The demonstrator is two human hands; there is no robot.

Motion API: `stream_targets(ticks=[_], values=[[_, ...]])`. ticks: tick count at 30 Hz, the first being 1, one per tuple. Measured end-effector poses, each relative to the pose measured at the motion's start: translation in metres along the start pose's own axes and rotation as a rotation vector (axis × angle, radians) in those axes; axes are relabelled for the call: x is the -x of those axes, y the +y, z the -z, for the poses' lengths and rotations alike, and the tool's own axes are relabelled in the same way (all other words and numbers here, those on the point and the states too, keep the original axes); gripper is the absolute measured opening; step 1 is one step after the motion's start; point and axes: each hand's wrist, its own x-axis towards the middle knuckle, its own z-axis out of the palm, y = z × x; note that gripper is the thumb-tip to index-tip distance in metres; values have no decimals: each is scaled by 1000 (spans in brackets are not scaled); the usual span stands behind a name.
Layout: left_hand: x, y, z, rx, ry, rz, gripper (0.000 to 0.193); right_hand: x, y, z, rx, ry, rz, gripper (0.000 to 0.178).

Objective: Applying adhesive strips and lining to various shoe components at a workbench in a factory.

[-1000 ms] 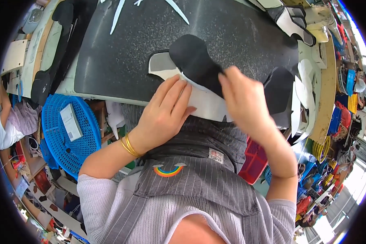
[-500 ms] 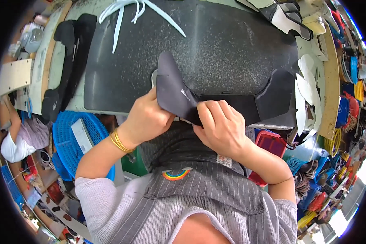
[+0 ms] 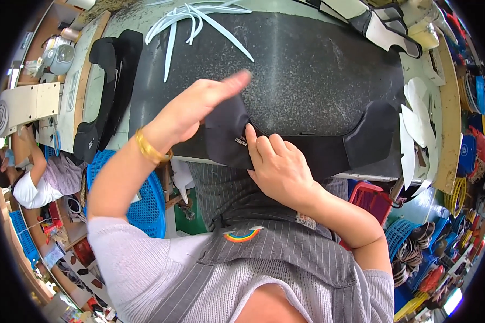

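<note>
A long black curved shoe-upper piece (image 3: 318, 148) lies along the near edge of a dark speckled work mat (image 3: 307, 75). My right hand (image 3: 277, 167) presses its fingers flat on the left end of that piece, near a small white label. My left hand (image 3: 199, 105) is lifted above the same end with fingers straight and together, holding nothing, its palm angled down toward the piece. A gold bangle sits on my left wrist.
White strips (image 3: 199, 21) lie at the mat's far edge. Black padded pieces (image 3: 105, 86) are stacked on the left, white cut pieces (image 3: 417, 121) on the right. A blue basket (image 3: 140, 199) and a red crate (image 3: 369, 199) stand below the bench. Another person (image 3: 37, 177) sits at left.
The black piece was held up and folded between both hands; now it lies flat on the mat. My left hand has let go and risen, my right hand presses it down.
</note>
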Motion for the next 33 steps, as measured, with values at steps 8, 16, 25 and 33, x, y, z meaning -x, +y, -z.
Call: stream_targets(ticks=[8,16,25,33], values=[[4,11,-3,-384,-183,-62,16,4,0,-3,90,27,29,79],[-8,25,-17,-1042,-141,-156,24,5,5,-3,52,17,54,70],[-11,18,-21,-1186,-82,-214,35,5,3,-7,128,38,55,75],[2,2,-12,-1532,-179,-1110,7,9,4,-10,124,46,64,62]])
